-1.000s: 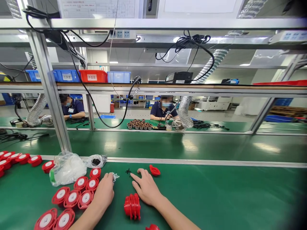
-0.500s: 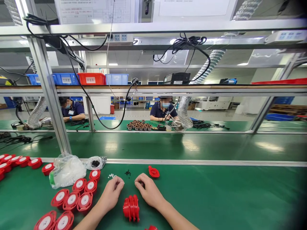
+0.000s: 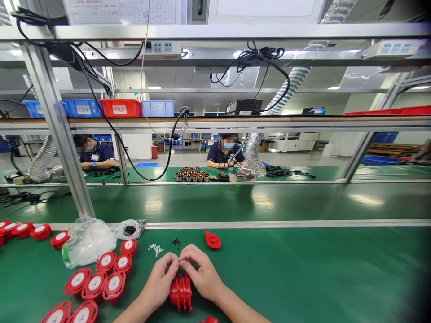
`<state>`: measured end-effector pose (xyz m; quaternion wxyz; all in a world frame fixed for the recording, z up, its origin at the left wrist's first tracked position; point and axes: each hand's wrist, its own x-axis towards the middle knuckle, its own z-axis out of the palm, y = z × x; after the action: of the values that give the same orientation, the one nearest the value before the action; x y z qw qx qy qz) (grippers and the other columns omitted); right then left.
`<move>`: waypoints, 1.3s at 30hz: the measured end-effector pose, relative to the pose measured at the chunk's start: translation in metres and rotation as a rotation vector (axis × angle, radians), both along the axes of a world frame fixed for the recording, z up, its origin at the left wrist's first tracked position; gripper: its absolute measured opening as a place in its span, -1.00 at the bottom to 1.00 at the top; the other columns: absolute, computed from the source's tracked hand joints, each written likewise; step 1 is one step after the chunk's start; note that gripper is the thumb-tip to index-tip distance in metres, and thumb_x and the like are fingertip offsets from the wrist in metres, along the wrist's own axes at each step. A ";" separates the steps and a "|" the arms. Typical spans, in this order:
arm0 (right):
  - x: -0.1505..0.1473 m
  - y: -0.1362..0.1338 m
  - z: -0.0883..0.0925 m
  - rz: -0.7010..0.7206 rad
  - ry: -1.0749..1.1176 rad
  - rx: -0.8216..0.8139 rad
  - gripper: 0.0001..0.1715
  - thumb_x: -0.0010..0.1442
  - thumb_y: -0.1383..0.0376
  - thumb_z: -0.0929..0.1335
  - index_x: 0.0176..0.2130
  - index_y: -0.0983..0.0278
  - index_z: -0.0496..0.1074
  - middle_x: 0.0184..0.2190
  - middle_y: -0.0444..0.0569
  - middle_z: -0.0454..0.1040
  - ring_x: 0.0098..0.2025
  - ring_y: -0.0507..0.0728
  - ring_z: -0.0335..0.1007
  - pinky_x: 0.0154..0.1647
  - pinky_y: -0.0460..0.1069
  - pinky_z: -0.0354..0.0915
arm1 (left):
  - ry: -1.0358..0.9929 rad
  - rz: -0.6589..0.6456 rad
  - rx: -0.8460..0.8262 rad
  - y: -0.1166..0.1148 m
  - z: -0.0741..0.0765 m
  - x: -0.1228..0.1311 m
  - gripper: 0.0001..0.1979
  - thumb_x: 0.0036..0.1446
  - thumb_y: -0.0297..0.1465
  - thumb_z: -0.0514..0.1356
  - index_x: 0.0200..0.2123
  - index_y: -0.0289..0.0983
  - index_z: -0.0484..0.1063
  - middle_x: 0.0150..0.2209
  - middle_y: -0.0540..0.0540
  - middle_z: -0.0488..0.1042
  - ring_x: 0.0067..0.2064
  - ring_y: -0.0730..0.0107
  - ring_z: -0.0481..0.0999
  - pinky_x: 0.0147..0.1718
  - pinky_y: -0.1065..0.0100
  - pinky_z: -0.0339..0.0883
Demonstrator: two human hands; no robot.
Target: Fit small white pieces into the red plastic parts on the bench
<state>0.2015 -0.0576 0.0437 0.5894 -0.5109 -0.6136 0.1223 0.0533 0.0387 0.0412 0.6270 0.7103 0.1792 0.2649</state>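
Note:
My left hand (image 3: pixel 160 280) and my right hand (image 3: pixel 201 274) meet fingertip to fingertip above a stack of red plastic discs (image 3: pixel 180 293) standing on edge on the green mat. Both hands are pinched; whatever tiny part sits between the fingers is too small to make out. Just beyond the fingertips lie a small heap of white pellets (image 3: pixel 156 249) and a heap of tiny black parts (image 3: pixel 176 242). A single red cap (image 3: pixel 213 240) rests further back to the right.
Several red discs with white centres (image 3: pixel 105 278) spread to the left, beside a clear bag of white parts (image 3: pixel 88 241) and a small bag of black parts (image 3: pixel 129 229). A metal rail (image 3: pixel 269 223) borders the conveyor. Two people work at the far bench.
Both hands drew back from the small heaps of white and black parts, curled shut and came together over the red disc stack. The view shifted slightly left.

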 end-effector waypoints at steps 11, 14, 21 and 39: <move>-0.006 -0.004 0.000 -0.065 -0.261 0.037 -0.67 0.47 0.26 0.24 -0.04 0.22 0.58 -0.22 0.06 0.48 -0.20 0.15 0.42 -0.17 0.02 0.43 | -0.017 0.085 -0.128 0.002 -0.012 0.006 -0.34 0.02 0.26 0.26 -0.43 -0.26 0.28 -0.53 0.14 0.12 -0.48 0.48 0.04 -0.48 0.43 -0.03; -0.007 -0.005 0.004 -0.034 -0.308 0.019 -0.67 0.47 0.27 0.24 -0.05 0.23 0.58 -0.23 0.05 0.48 -0.22 0.15 0.41 -0.17 0.02 0.43 | -0.010 0.091 -0.158 0.004 -0.015 0.006 -0.32 -0.02 0.28 0.28 -0.45 -0.26 0.28 -0.55 0.13 0.13 -0.50 0.50 0.03 -0.49 0.43 -0.06; -0.002 -0.005 0.007 0.056 -0.203 -0.020 -0.70 0.42 0.25 0.29 -0.03 0.22 0.60 -0.25 0.02 0.52 -0.23 0.13 0.45 -0.16 0.01 0.43 | 0.014 0.062 -0.187 0.006 -0.006 0.001 -0.32 -0.04 0.27 0.29 -0.48 -0.26 0.27 -0.59 0.12 0.16 -0.52 0.52 0.02 -0.49 0.42 -0.11; 0.021 -0.006 0.007 -0.284 -0.055 0.130 -0.73 0.39 0.18 0.34 -0.29 0.26 0.54 -0.44 -0.03 0.49 -0.44 0.10 0.37 -0.40 -0.03 0.36 | 0.181 -0.346 0.323 0.005 0.024 -0.028 -0.34 -0.19 -0.12 0.57 -0.02 -0.16 0.50 -0.05 -0.09 0.44 -0.04 0.10 0.41 0.04 0.19 0.29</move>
<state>0.2229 -0.0633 0.0509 0.6158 -0.5564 -0.5576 -0.0165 0.0258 0.0437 0.0653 0.5230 0.8421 0.0658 0.1139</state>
